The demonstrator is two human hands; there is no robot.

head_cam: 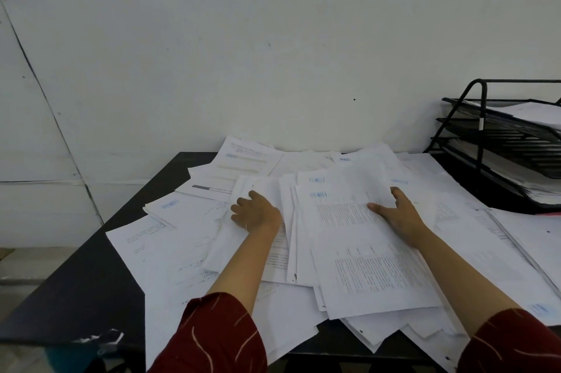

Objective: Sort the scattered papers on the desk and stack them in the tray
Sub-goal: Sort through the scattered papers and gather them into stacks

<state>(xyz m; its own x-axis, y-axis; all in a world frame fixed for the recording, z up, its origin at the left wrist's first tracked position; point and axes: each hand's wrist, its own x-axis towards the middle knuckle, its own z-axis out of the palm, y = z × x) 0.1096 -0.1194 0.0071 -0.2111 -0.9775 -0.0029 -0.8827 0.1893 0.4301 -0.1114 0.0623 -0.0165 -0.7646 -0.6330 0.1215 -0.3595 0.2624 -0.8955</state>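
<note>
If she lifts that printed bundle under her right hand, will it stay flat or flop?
The printed bundle would probably sag, being thin loose sheets with uneven edges. Sheets may slide apart, since nothing visibly binds them. The right hand grips only its far edge, so the left hand may be needed.

Blue headings on the papers [349,220], none legible

Several sheets carry a short blue printed heading [317,195] near the top, seen upside down and blurred; it may be a logo word. The dense black body text is too small to read.
</note>
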